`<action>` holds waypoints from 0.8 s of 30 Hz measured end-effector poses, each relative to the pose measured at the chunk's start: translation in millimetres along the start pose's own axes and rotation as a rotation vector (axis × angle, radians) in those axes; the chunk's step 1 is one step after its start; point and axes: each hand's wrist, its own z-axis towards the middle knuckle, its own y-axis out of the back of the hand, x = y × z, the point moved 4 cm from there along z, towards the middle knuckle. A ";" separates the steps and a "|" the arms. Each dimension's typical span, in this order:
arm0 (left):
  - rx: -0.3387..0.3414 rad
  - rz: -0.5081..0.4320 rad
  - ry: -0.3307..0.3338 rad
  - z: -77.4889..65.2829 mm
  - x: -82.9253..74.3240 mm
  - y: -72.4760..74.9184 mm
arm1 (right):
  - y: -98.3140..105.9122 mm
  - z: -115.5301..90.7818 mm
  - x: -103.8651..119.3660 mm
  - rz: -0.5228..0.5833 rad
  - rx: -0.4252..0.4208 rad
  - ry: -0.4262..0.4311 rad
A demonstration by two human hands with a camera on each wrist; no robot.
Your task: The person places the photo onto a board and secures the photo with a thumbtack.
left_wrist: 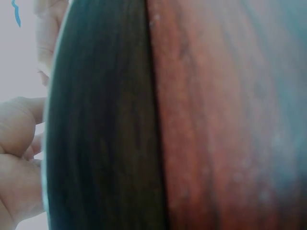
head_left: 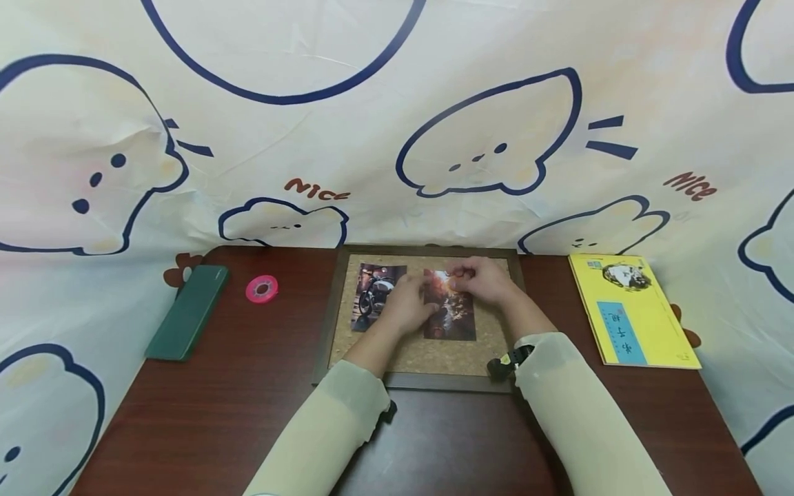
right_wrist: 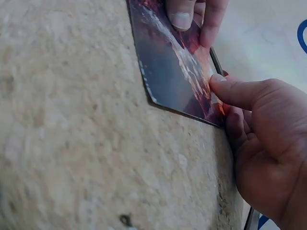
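A framed cork board [head_left: 455, 363] lies on the desk. Two photos rest on it: a motorcycle photo [head_left: 366, 303] on the left and a dark photo with a fiery orange glow [head_left: 453, 324] on the right. My left hand [head_left: 406, 303] lies across the gap between them, its thumb and a finger pressing on the glowing photo [right_wrist: 168, 72]. At that photo's top right, my right hand [head_left: 486, 281] pinches the edge, thumb [right_wrist: 240, 93] on top and other fingers curled beyond it. A small reddish thing by the right thumb is too unclear to name.
On the left lie a dark green case [head_left: 189, 313] and a pink ring-shaped roll [head_left: 262, 289]. A yellow book [head_left: 633, 310] sits at the right. Behind the desk hangs a patterned cloth [head_left: 372, 138]. In the left wrist view, the board's dark frame [left_wrist: 105, 120] hides part of the hands.
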 end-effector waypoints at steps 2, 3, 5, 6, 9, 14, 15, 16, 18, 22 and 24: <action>0.003 -0.006 0.005 -0.8 -0.3 0.1 | -1.3 0.2 -0.3 -0.021 -0.007 0.004; 0.004 -0.008 0.007 -0.9 -0.2 -0.1 | -1.8 0.4 0.0 -0.033 -0.012 0.005; 0.006 -0.007 0.010 -0.8 0.0 -0.5 | -2.2 0.4 1.3 -0.046 -0.017 0.007; 0.007 -0.008 0.011 -0.8 0.1 -0.6 | -2.1 0.2 1.8 -0.049 -0.016 0.009; 0.008 -0.003 0.009 -0.3 0.1 -0.8 | -1.4 0.0 3.1 -0.058 -0.012 0.013; 0.007 -0.005 0.003 -0.2 0.0 -0.4 | 0.0 0.3 4.1 -0.080 -0.005 0.012; 0.007 -0.006 0.003 -0.2 -0.1 -0.3 | 0.2 0.6 4.2 -0.085 -0.002 0.011; 0.008 -0.008 0.003 -0.2 -0.1 -0.3 | 0.4 0.7 4.3 -0.090 0.002 0.007; 0.011 -0.010 0.005 -0.4 -0.5 0.0 | 0.6 1.4 4.3 -0.098 0.009 -0.002; 0.012 -0.010 0.007 -0.8 -1.3 0.6 | 1.5 1.7 5.5 -0.114 0.022 -0.021; 0.011 -0.006 0.006 -0.9 -1.4 0.8 | 1.8 1.9 6.6 -0.121 0.024 -0.020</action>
